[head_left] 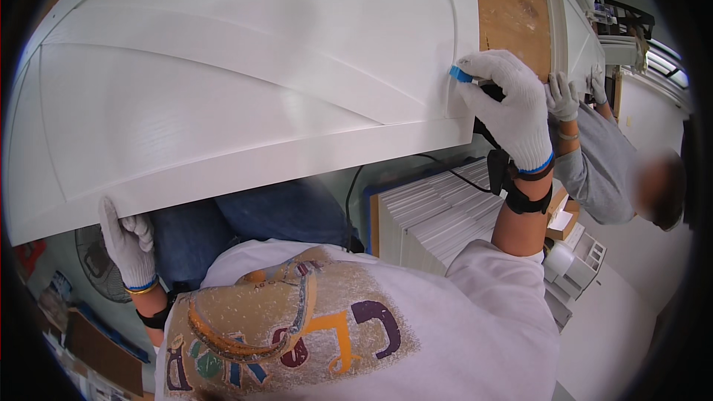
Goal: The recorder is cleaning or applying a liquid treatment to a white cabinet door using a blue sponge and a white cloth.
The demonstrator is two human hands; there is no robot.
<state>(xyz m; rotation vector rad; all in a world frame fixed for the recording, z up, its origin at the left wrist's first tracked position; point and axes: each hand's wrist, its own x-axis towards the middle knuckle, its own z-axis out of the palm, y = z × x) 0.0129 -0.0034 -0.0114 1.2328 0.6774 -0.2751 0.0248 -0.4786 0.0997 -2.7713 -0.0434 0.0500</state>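
Note:
A large white panel [245, 67] with raised, curved trim lines spreads across the upper part of the head view. My right hand [512, 104], in a white knitted glove, pinches a small blue block [460, 74] between thumb and fingers. The block meets the panel's surface near its right end, next to a raised strip. At the near left edge of the panel is my left hand [128, 245], gloved too. One of its fingers reaches up against that edge, while the others are loosely bent with nothing visible in them.
Another person in a grey top [601, 171] works at the right, both gloved hands at another white panel [583, 33]. Brown board [512, 7] lies between the panels. Below stand stacked white boards [445, 208], a black cable [353, 193] and a fan [93, 260].

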